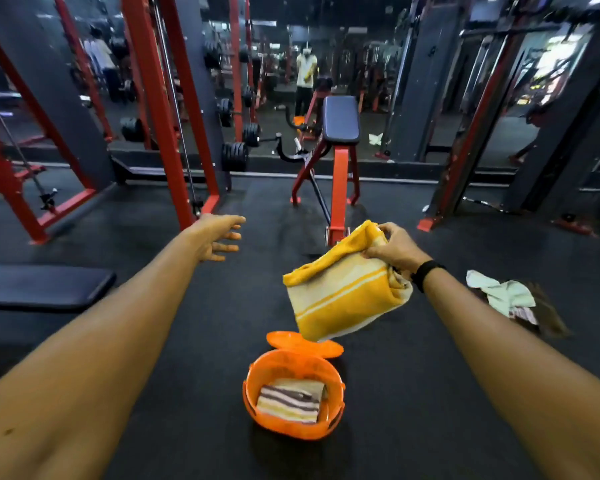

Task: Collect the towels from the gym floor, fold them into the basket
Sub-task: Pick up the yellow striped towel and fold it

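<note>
My right hand point(392, 247) grips the top edge of a folded yellow towel with white stripes point(343, 292), which hangs in the air just above and behind the orange basket point(257, 368). The basket stands on the black floor with its lid hinged open at the back. Inside lies a folded towel with brown, white and yellow stripes point(290, 401). My left hand point(219, 239) is stretched forward to the left, fingers spread, holding nothing. A crumpled pale green towel point(499, 292) lies on the floor at the right, on top of other cloth.
A red-framed bench with a dark pad point(340, 121) stands straight ahead. A black bench point(45, 287) is at the left, red rack frames point(163, 109) and weight plates point(234, 156) behind it. A mirror wall reflects a standing person point(305, 76).
</note>
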Available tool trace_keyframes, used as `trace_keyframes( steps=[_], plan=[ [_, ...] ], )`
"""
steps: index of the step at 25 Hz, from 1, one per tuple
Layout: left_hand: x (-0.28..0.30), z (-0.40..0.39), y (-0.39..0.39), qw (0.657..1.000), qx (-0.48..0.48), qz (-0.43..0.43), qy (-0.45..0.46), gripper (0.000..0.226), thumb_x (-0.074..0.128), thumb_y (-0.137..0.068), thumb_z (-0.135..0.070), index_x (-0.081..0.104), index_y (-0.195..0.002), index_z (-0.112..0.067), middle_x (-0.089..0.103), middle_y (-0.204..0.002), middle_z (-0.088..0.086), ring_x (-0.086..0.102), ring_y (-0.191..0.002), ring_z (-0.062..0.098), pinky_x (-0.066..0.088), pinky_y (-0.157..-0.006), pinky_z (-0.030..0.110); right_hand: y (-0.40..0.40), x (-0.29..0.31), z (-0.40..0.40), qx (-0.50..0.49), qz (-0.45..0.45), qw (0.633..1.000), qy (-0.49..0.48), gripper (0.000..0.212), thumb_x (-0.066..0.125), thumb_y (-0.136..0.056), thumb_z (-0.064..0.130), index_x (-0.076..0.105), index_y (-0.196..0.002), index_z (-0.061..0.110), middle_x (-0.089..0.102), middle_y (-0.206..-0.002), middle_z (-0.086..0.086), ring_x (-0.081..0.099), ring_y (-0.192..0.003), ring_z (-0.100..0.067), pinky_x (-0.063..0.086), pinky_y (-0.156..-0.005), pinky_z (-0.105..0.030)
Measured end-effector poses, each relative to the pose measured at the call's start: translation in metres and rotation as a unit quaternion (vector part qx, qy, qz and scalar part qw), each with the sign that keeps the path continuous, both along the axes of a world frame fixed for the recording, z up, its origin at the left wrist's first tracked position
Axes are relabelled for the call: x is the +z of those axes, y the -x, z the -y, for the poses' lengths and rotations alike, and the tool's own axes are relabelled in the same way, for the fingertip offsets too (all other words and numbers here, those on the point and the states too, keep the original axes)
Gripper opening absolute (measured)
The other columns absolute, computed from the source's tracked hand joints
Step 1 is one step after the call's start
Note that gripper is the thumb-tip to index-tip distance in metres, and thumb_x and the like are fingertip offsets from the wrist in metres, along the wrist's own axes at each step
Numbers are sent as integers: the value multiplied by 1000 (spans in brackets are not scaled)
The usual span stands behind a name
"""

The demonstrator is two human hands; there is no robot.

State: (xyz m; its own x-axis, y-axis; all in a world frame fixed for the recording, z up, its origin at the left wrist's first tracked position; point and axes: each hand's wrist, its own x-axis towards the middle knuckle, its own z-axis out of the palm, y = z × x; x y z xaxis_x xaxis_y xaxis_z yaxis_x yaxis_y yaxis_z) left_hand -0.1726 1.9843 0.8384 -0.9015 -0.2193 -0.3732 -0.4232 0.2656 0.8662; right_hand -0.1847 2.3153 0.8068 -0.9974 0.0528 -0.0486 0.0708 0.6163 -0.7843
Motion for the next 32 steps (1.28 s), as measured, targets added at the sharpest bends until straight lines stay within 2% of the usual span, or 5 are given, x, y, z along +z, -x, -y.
trace_keyframes(
  steps=[4,17,24,28,32],
  plan=[
    [-82,-4,14,998,-30,45,43,17,58,-94,-35,57,-84,-21,61,-103,2,60,-86,22,39,-87,37,15,-71,2,-33,43,998,-21,60,77,-76,15,49,-129,12,54,-126,-10,49,-120,-29,40,-94,-35],
    [-419,24,154,936,-243,147,206,6,61,-92,-23,61,-96,-19,63,-102,4,60,-95,17,50,-82,34,126,-374,45,-110,175,972,-110,67,66,-81,11,36,-140,20,53,-131,-16,49,-119,-40,43,-89,-43],
    [-612,34,201,883,-344,198,249,6,55,-93,-30,56,-89,-27,64,-95,2,63,-87,16,56,-81,40,171,-594,67,-60,226,972,-2,64,68,-80,10,41,-136,23,56,-128,-5,50,-120,-28,43,-97,-47],
    [-721,29,203,849,-387,223,281,14,52,-94,-33,58,-103,-25,63,-109,3,60,-97,20,52,-85,40,181,-712,45,-109,246,955,-128,55,58,-89,10,38,-140,16,42,-140,-16,44,-127,-34,41,-101,-46],
    [-790,3,202,810,-444,214,318,33,52,-94,-36,53,-123,-22,56,-126,5,53,-113,22,47,-87,35,162,-778,58,113,261,934,-218,55,54,-95,23,32,-146,18,26,-155,-10,30,-140,-28,35,-109,-39]
  ],
)
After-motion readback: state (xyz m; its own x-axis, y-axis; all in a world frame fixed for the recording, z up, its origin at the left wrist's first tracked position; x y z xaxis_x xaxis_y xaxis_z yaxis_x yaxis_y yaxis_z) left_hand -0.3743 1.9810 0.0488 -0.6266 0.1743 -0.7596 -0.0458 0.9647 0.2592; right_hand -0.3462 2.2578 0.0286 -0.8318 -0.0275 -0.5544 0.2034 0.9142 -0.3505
